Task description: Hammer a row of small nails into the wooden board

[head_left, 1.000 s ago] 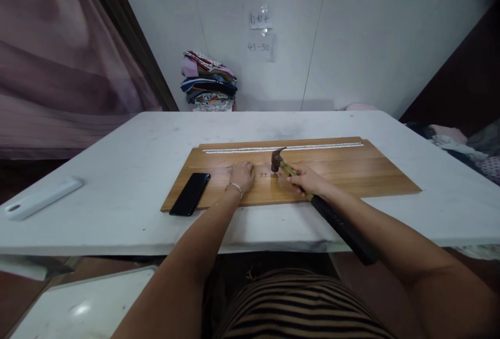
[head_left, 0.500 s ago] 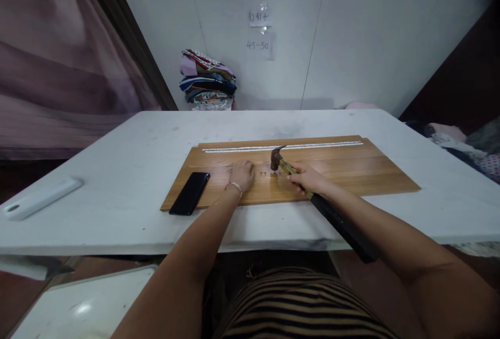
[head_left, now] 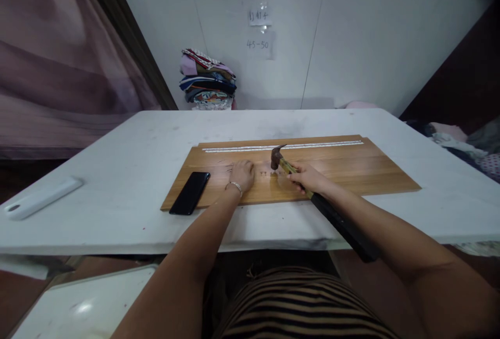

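Wooden board [head_left: 344, 172] lay flat across the middle of the frame on a white table [head_left: 117, 172], its near edge toward the wearer. Right hand [head_left: 307, 178], right of centre, was clenched around the upper handle of a claw hammer [head_left: 276, 158]; the black lower grip ran down toward the lower right, below the forearm. Hammer head at frame centre, claw pointing up and right, striking face down, just over an upright nail [head_left: 274, 172]; contact could not be told. A few short nails [head_left: 263, 173] stood in the board between the left hand and the hammer head. Left hand [head_left: 242, 174], left of centre, lay back upward on the board, a bracelet [head_left: 234, 186] at the wrist; could not tell whether its fingers gripped anything. Loose nails [head_left: 224, 166] lay just left of it. Black phone [head_left: 190, 193] overlapped the board's left end. Two white strips [head_left: 234, 149] ran along the board's far side. White object with a hole in its end [head_left: 42, 198] at far left on the table. Folded cloth stack [head_left: 209, 84], upper left of centre; handwritten papers [head_left: 258, 45] on the wall, upper centre.
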{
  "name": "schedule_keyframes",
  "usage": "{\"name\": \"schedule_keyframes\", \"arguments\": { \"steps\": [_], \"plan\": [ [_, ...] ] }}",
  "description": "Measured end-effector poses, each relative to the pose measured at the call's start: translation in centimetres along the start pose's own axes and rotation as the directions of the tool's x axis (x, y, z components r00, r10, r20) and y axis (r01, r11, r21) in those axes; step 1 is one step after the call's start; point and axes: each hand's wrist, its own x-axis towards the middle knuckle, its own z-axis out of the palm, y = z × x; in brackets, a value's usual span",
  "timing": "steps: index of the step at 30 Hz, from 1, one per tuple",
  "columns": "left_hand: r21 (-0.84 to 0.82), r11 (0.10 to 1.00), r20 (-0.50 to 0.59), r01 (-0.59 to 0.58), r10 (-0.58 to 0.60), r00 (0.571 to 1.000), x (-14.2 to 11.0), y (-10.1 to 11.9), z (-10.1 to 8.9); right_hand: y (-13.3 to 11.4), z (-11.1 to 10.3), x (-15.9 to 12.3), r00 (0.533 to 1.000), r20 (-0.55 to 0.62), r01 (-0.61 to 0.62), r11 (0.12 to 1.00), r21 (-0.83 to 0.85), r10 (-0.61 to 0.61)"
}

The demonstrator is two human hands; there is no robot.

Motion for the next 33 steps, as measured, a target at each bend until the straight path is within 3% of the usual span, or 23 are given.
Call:
{"name": "schedule_keyframes", "arguments": {
  "steps": [12, 33],
  "plan": [
    [-0.005, 1.0, 0.003, 0.015, -0.015, 1.0, -0.06, 0.24, -0.08, -0.51, 0.37, -0.33, 0.998, -0.023, -0.061, 0.998, 0.007, 0.061],
    [-0.012, 1.0, 0.014, 0.022, -0.022, 1.0, -0.1, 0.26, -0.14, 0.18, 0.1, 0.1, 1.0, 0.009, -0.024, 1.0, -0.002, 0.024]
  ]
}}
